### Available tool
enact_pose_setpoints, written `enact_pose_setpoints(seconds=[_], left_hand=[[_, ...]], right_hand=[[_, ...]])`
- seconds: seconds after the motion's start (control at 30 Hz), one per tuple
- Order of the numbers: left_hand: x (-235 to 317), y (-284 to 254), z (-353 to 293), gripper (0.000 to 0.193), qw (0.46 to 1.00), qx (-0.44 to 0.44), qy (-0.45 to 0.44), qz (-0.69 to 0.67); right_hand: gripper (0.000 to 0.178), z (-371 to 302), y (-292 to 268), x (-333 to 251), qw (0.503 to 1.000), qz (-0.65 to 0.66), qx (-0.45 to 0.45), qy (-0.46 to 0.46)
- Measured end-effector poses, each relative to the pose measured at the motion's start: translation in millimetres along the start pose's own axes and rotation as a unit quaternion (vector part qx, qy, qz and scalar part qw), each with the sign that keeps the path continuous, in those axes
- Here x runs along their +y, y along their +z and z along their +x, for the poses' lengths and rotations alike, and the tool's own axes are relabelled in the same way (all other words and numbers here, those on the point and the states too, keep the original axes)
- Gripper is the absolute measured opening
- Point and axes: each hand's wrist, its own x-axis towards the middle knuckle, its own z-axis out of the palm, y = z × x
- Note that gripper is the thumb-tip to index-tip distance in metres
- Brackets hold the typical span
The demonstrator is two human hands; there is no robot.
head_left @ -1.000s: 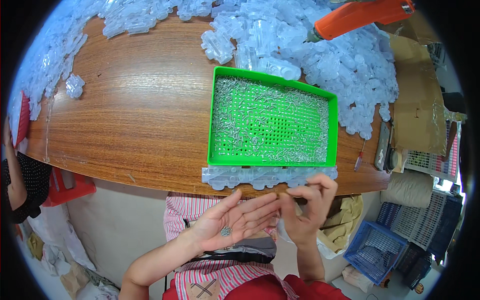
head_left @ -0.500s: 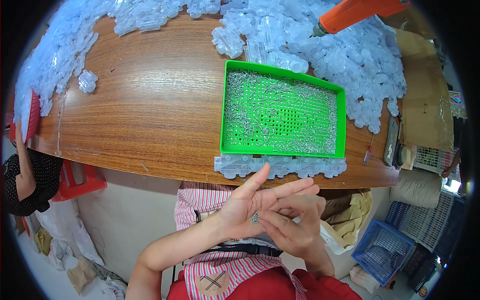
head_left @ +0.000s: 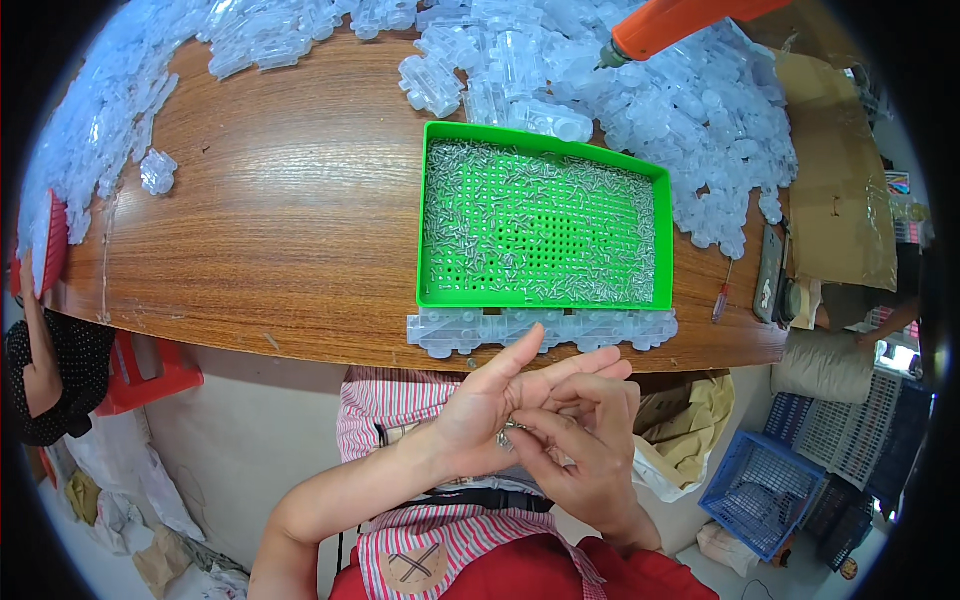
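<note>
Ref. green tray (head_left: 663,240): small metal screws (head_left: 506,436) lie on its near side, in upturned L hand (head_left: 478,415), fingers extended. R hand (head_left: 590,440) is nearer tray's R end, thumb & index tips closing at screws' R side; actual grip & screws' long axis: can't tell.

by the table's (head_left: 270,210) near edge, the left hand (head_left: 478,418) lies palm up, thumb raised, fingers extended; the right hand (head_left: 590,440) bends over it, thumb and fingertips drawn close together at the palm. both forearms (head_left: 345,490) are bare.
</note>
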Motion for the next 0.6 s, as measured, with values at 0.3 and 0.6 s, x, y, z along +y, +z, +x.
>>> enact_pose_setpoints(seconds=[0.3,0.6], left_hand=[[3,1,5,0.079,1.000,0.009,-0.005,-0.014],[0,1,2,0.077,1.000,0.006,-0.009,-0.006]], right_hand=[[0.020,-3,5,9,0.998,0.041,0.049,0.016],[0.026,-11,18,18,0.994,0.046,0.099,-0.025]])
